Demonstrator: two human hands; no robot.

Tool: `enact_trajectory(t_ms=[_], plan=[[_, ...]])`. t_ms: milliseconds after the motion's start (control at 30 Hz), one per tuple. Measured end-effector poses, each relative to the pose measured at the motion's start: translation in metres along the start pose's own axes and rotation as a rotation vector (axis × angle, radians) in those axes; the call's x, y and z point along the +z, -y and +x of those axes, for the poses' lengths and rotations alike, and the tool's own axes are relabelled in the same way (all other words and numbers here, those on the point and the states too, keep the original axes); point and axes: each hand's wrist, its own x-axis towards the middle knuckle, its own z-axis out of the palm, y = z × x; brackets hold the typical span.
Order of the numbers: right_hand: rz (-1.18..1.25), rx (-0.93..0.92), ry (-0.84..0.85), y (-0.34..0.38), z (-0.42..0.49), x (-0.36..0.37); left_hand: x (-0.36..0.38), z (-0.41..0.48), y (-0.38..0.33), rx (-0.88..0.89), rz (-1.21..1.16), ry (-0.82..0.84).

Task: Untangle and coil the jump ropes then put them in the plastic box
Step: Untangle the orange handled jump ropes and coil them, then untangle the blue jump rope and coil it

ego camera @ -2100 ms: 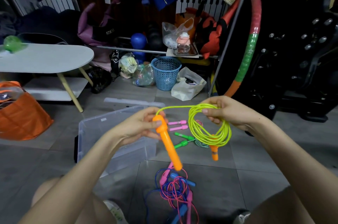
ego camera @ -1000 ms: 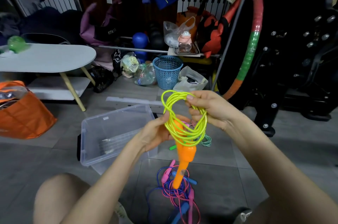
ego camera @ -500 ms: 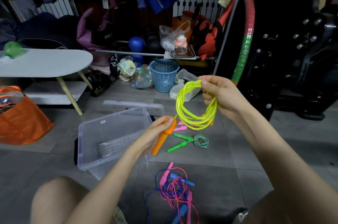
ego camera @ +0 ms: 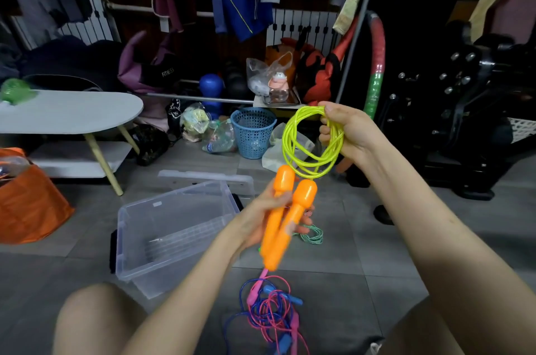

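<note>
My right hand (ego camera: pixel 346 131) grips the top of a coiled yellow-green jump rope (ego camera: pixel 310 143) held up in front of me. Both of its orange handles (ego camera: pixel 285 218) hang side by side below the coil, and my left hand (ego camera: pixel 261 218) holds them together. An open clear plastic box (ego camera: pixel 174 227) stands on the floor to the left of my hands, its lid (ego camera: pixel 206 179) lying behind it. A tangle of pink and blue jump ropes (ego camera: pixel 272 311) lies on the floor between my knees. A coiled green rope (ego camera: pixel 311 234) lies partly hidden behind the orange handles.
A blue mesh basket (ego camera: pixel 253 131) and bags stand at the back. A white oval table (ego camera: pixel 69 111) is at the left with an orange bag (ego camera: pixel 29 204) below it. A hoop (ego camera: pixel 375 70) and black exercise gear (ego camera: pixel 464 111) fill the right.
My left hand now holds both orange handles together under the coil; half a second ago it held one. My right hand has kept the coil raised.
</note>
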Motion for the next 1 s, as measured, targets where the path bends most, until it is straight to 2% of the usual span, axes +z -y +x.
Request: enact_trajectory(t_ms=[67,167,333,467,667,833,1000], plan=[[-0.014,-0.006,-0.039,-0.007,-0.002,-0.012,-0.001,-0.008,0.004,0.016,0.145,-0.024],[-0.077,0.017,-0.063,-0.024,-0.007,-0.032,-0.011,-0.010,0.008,-0.014,0.342,-0.148],[-0.086,0.116,-0.144,-0.064,-0.012,-0.073,-0.047,0.010,0.008,-0.115,0.509,-0.246],[-0.121,0.259,-0.207,-0.111,0.007,-0.112,-0.081,0.041,0.010,-0.213,0.611,-0.216],[-0.027,0.448,-0.283,-0.192,0.058,-0.170,-0.140,0.113,0.036,-0.363,0.599,-0.174],[0.025,0.559,-0.347,-0.271,0.101,-0.221,-0.200,0.188,0.093,-0.494,0.622,-0.114],[0.033,0.663,-0.477,-0.355,0.136,-0.270,-0.255,0.255,0.163,-0.530,0.696,-0.103]])
